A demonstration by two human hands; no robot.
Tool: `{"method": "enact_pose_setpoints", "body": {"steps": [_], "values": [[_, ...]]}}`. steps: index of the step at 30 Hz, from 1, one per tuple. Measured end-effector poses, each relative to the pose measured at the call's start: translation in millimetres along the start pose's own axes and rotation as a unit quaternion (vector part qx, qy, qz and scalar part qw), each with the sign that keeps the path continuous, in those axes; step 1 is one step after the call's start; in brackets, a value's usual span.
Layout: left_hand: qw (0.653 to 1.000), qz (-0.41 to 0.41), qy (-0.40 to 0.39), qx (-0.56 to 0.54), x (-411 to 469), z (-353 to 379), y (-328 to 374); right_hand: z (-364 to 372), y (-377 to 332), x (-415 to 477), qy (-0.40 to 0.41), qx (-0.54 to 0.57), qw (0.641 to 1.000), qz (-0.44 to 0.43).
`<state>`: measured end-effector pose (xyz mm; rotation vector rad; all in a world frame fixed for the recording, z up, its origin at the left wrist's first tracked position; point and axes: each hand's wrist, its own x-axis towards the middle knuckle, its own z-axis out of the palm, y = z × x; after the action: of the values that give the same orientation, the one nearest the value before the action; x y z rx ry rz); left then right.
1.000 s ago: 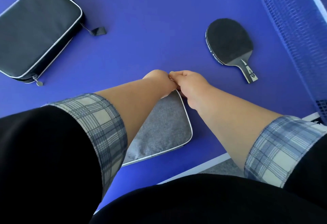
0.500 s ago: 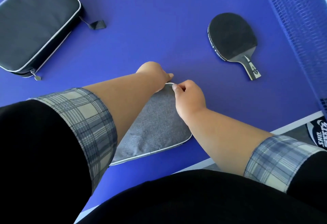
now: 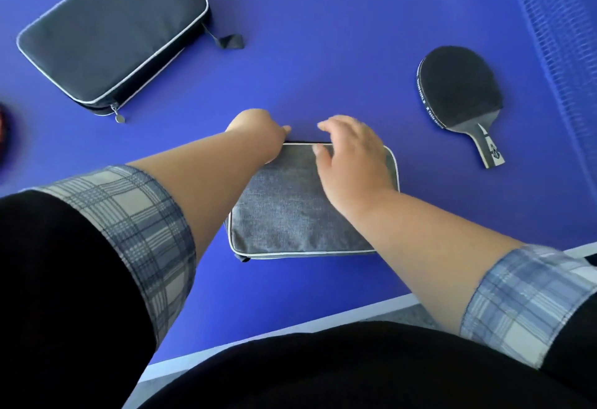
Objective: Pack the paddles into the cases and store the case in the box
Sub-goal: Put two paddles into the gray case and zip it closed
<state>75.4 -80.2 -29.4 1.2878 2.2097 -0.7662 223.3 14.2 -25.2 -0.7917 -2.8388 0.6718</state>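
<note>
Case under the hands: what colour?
Heathered grey fabric with light piping on the case, seen in the head view.

One head-worn camera looks steeply down, from close above, at the blue table before the person.

White lettering along the edge tape of the black paddle, partly readable as "Table tennis", rest too small to make out, a black-and-white logo on the paddle's handle, unreadable, no other legible text
</note>
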Motion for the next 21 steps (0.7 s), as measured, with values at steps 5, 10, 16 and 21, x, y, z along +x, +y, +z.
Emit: {"method": "enact_pose_setpoints", "body": {"steps": [5,10,16,21], "values": [[0.99,-0.061,0.013,-0.127,-6.1,16.7,-5.0,42.5,-25.7,-9.9,-0.161,-0.167,0.972,-0.041],[0.946,-0.172,0.002,-0.276,-30.1,39.0,-28.4,46.2,-22.2,-10.8,-0.136,-0.18,0.974,-0.024],[0.772,-0.264,-0.028,-0.578,-64.1,69.1,-41.5,44.0,-25.9,-11.0,-0.134,-0.181,0.974,-0.02],[0.647,-0.307,-0.029,-0.697,-91.5,89.4,-25.7,46.2,-24.9,-10.5,-0.125,-0.19,0.974,-0.019]]}}
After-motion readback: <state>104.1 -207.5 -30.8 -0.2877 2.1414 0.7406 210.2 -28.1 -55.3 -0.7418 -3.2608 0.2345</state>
